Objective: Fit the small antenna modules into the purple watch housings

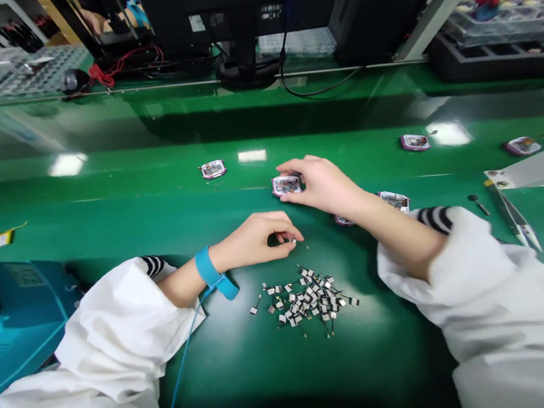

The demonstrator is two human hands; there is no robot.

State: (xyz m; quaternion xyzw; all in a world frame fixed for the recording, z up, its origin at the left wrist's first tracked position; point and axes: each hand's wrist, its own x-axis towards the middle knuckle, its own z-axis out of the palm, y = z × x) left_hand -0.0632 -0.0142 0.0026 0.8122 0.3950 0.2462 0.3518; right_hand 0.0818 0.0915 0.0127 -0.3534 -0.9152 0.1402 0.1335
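My right hand grips a small circuit-board device with a white rim and purple casing, its thumb and fingers at the edges. Lower and to the left, my left hand is closed in a pinch on a small silver part, mostly covered by the fingertips. A blue wrist strap with a cord is on my left wrist. Below both hands lies a loose pile of small silver-and-black parts with short dark tails. Another such device lies partly behind my right forearm.
Similar devices lie farther back: one at left, one at right and one far right. Tweezers rest beside a white bracket. A blue bin stands left; a monitor base stands behind.
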